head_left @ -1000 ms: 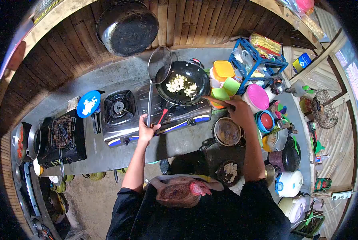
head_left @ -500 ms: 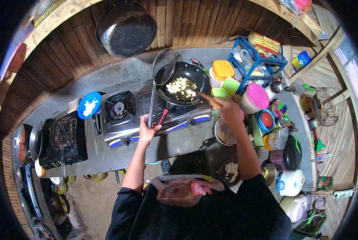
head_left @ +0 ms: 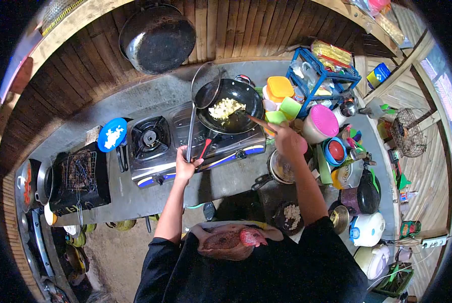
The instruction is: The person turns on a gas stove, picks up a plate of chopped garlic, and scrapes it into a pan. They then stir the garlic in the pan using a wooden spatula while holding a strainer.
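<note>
My left hand [head_left: 186,164] is closed round the handle of a long-handled mesh strainer [head_left: 192,126]. The strainer's round head hangs over the left rim of a black wok [head_left: 254,103] on the stove's right burner. Pale chopped food pieces [head_left: 226,108] lie in the wok, gathered left of its middle. With its fingers wrapped round a wooden spatula [head_left: 258,120], my right hand [head_left: 288,142] is to the lower right of the wok. The spatula's tip reaches into the wok beside the food. A red-handled utensil [head_left: 206,146] lies on the stove, near my left hand.
The gas stove [head_left: 180,146] has a bare left burner [head_left: 150,137]. Further left are a blue plate [head_left: 113,135] with white food and a black grill box [head_left: 79,177]. Containers, a pink-lidded tub [head_left: 323,121] and a blue rack [head_left: 319,76] crowd the right side.
The food in the wok has been pushed left into a tighter heap. My right hand and the spatula have shifted slightly. My left hand keeps the strainer in nearly the same place.
</note>
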Available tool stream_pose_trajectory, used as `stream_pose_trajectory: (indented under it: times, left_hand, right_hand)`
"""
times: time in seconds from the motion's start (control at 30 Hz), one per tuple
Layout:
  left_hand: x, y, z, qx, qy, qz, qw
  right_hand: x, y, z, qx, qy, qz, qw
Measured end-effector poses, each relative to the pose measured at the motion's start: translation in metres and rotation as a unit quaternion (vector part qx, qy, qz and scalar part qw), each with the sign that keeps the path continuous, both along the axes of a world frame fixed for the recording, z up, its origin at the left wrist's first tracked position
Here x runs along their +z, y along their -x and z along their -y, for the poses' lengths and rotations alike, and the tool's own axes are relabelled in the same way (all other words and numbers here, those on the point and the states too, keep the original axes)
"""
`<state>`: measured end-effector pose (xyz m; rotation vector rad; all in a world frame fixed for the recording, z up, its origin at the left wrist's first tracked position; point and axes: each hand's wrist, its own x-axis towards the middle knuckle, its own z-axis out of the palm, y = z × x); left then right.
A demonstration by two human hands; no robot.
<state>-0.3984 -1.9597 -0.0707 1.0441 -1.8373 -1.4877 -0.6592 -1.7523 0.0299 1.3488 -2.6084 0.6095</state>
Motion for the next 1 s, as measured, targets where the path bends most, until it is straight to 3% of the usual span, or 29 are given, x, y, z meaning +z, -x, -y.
stream_pose_trajectory:
  times: [0.13,0.23,0.33,0.4,0.57,0.63,0.87,1.0]
  left_hand:
    - [-0.003,-0.001,0.001,0.007,0.005,-0.010,1.000]
    - [-0.006,0.000,0.001,0.004,0.005,-0.012,1.000]
    - [-0.006,-0.001,0.001,0.006,0.003,-0.013,1.000]
    - [-0.007,-0.001,0.002,0.006,0.004,-0.015,1.000]
    - [-0.010,0.000,0.003,0.006,0.000,-0.026,1.000]
    - [-0.008,0.000,0.001,0.008,0.006,-0.029,1.000]
    - [-0.002,-0.001,0.000,0.003,0.006,-0.018,1.000]
    - [-0.001,-0.001,0.000,0.002,0.016,-0.021,1.000]
  right_hand:
    - [0.002,0.005,-0.001,-0.009,0.021,0.008,1.000]
    - [0.014,0.007,-0.002,-0.078,0.022,0.025,0.996]
    - [-0.006,0.022,-0.001,-0.130,-0.041,0.078,0.988]
    - [-0.046,0.040,0.001,-0.068,0.054,0.077,0.993]
    - [-0.080,0.037,0.015,-0.029,0.023,0.138,0.990]
    - [-0.066,0.030,0.013,0.007,0.010,0.197,0.980]
    - [-0.054,0.027,0.029,-0.050,0.085,0.158,0.983]
    - [-0.065,0.025,0.040,0.015,0.094,0.249,0.964]
